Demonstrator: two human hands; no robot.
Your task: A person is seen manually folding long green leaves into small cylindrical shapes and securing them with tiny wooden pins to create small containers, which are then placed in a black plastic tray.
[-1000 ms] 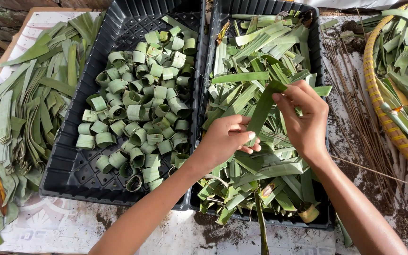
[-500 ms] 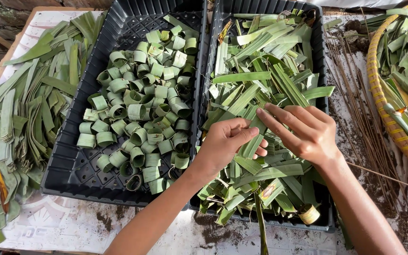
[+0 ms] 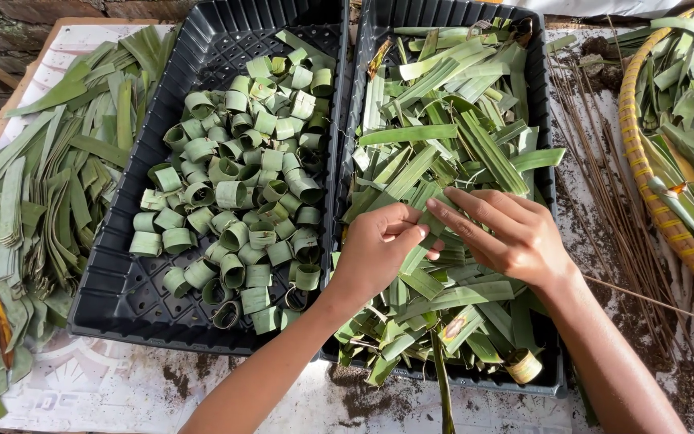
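Note:
My left hand (image 3: pixel 379 245) and my right hand (image 3: pixel 508 233) meet over the right black tray (image 3: pixel 541 96), which is heaped with flat green leaf strips (image 3: pixel 451 120). Both hands pinch one leaf strip (image 3: pixel 426 199) between their fingertips, low against the heap. The left black tray (image 3: pixel 114 305) beside it holds several green leaf strips rolled into small rings (image 3: pixel 242 193).
Long uncut green leaves (image 3: pixel 50 177) lie spread on the table at the left. A bundle of thin brown sticks (image 3: pixel 612 209) lies right of the trays, and a yellow-rimmed woven basket (image 3: pixel 652 201) of leaves stands at the far right. A small tape roll (image 3: pixel 522 366) sits in the right tray's near corner.
Both hands have come down from a raised position to the leaf heap. The long strip held up by my right hand is now lowered and folded between both hands.

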